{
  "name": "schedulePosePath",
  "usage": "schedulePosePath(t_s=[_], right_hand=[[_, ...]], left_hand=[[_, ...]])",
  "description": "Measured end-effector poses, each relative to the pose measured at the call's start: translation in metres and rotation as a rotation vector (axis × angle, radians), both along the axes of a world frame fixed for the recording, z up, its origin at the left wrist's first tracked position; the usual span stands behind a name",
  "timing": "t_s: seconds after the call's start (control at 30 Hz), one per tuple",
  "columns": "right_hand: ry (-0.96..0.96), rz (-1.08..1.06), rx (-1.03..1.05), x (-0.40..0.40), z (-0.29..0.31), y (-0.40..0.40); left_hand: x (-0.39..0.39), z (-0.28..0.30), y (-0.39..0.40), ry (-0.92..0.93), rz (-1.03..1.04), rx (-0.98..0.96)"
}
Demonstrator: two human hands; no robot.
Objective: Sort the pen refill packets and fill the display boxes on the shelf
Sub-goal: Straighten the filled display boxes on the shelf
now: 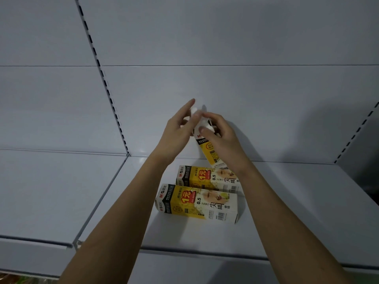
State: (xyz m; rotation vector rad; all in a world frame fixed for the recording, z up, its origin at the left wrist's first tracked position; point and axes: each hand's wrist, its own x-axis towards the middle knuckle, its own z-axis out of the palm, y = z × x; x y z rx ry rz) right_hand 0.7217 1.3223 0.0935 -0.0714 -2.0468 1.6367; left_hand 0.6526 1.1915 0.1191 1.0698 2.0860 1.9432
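Two yellow-and-white refill boxes lie flat on the white shelf [287,212]: a near box [196,203] and a far box [207,178] just behind it. A third box [211,152] of the same print is held upright above them, tilted, its lower end close over the far box. My right hand [221,136] grips this box near its top, fingers curled round it. My left hand [180,128] is at the box's top end, fingertips pinching a white flap there. The top of the held box is mostly hidden by both hands.
A white back panel [225,89] rises behind the shelf. Slotted uprights run at the left [110,99] and at the far right [356,132]. A neighbouring shelf board [51,191] lies to the left, and the front edge [205,253] is near my forearms.
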Motion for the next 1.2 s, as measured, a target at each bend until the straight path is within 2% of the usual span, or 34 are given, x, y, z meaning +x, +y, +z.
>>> schedulePosePath(t_s=[0.2, 0.43, 0.77, 1.2], right_hand=[[0.034, -0.015, -0.036, -0.001, -0.008, -0.005], [0.058, 0.015, -0.008, 0.0, -0.007, -0.016], [0.032, -0.004, 0.034, -0.005, -0.01, -0.022], [0.015, -0.003, -0.021, -0.015, -0.016, -0.025]], left_hand=[[0.006, -0.004, -0.002, 0.037, 0.027, -0.098], [0.009, -0.006, -0.006, -0.048, 0.122, -0.033], [0.006, -0.002, -0.013, -0.124, 0.19, -0.04], [0.015, -0.004, -0.004, -0.017, 0.256, -0.175]])
